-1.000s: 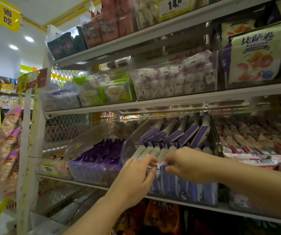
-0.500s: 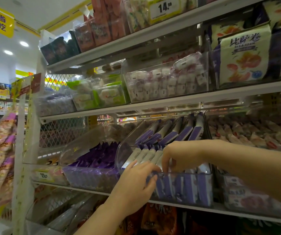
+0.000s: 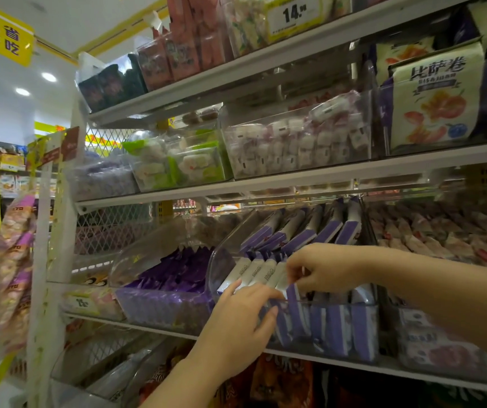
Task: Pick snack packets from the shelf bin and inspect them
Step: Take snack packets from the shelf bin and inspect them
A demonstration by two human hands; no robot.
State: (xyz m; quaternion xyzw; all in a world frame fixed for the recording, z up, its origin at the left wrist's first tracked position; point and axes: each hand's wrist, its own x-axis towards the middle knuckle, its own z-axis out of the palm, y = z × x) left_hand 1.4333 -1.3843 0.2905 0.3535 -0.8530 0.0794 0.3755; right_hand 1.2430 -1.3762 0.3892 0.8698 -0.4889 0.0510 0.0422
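Your right hand pinches the top edge of 1 purple-and-white snack packet between thumb and fingertips. That packet stands upright in the front row of the clear shelf bin, its top just above the bin's front rim and slightly higher than its neighbours.

Your left hand is at the bin's front left corner. Its fingers reach over the rim onto the white packets lying there and its thumb sits against the front wall. With the motion blur I cannot tell whether it actually grips the wall or only rests on it.

The bin's curved clear lid is tipped up and back. Behind the front row, a second row of purple-and-white packets leans toward the back of the bin.

The bin sits on the lower shelf, between 2 others:
- To its left, a bin of dark purple packets.
- To its right, a bin of pale wrappers with red marks.

On the shelf above are a bin of green-and-white packets, a bin of small white and pink sweets and a cream bag with an orange print. A price tag reading 14.99 hangs from the top shelf.
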